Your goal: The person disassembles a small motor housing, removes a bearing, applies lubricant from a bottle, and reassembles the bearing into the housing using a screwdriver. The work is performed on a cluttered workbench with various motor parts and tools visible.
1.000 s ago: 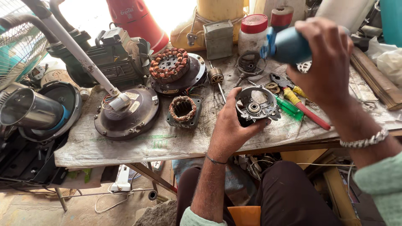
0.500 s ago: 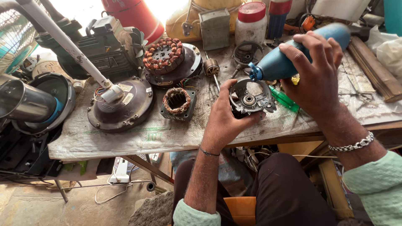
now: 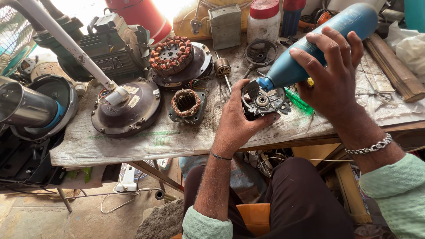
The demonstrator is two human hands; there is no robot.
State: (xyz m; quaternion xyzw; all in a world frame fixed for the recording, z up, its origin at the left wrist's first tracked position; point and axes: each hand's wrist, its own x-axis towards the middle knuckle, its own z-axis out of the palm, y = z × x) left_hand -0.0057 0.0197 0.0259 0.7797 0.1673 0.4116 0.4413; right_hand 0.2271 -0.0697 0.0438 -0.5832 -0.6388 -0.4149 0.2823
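Note:
My left hand [image 3: 237,119] grips a round dark metal motor housing [image 3: 264,102] at the table's front edge, its open face with a central bearing turned up. My right hand [image 3: 334,75] holds a blue plastic bottle [image 3: 318,46] tilted down, its blue nozzle touching or just above the housing's upper rim. A green-handled screwdriver [image 3: 297,100] lies on the table just right of the housing, partly under my right hand.
On the worn cloth-covered bench [image 3: 146,137] lie a small copper-wound stator [image 3: 187,104], a large stator on a plate [image 3: 175,55], a dark round fan cover [image 3: 128,108] with a white pole, a rotor shaft [image 3: 222,68], a white jar with red lid [image 3: 263,20] and a wooden bar [image 3: 392,66].
The blue bottle has swung down from upright at the back right until its nozzle meets the housing. My left hand kept its hold on the housing.

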